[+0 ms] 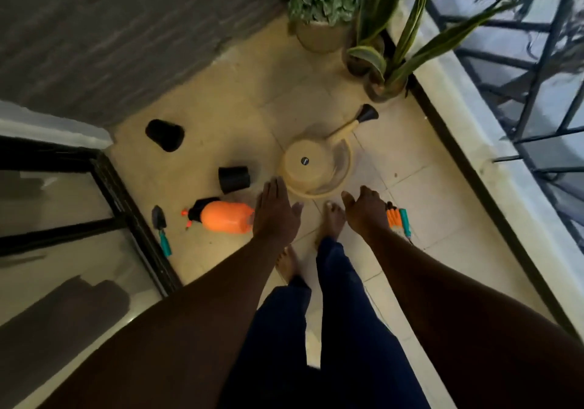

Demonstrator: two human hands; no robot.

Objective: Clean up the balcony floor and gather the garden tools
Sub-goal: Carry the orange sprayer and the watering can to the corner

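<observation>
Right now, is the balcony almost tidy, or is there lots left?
Lots left. Nothing looks gathered yet: the beige watering can, orange spray bottle, teal-handled trowel, two black plastic pots and orange-handled tools lie scattered. The left hand and right hand reach down, holding nothing.

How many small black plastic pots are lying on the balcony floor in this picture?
2. One black pot lies on its side near the wall by the door frame; the other black pot lies between the orange sprayer and the watering can. Others may be out of view.
</observation>
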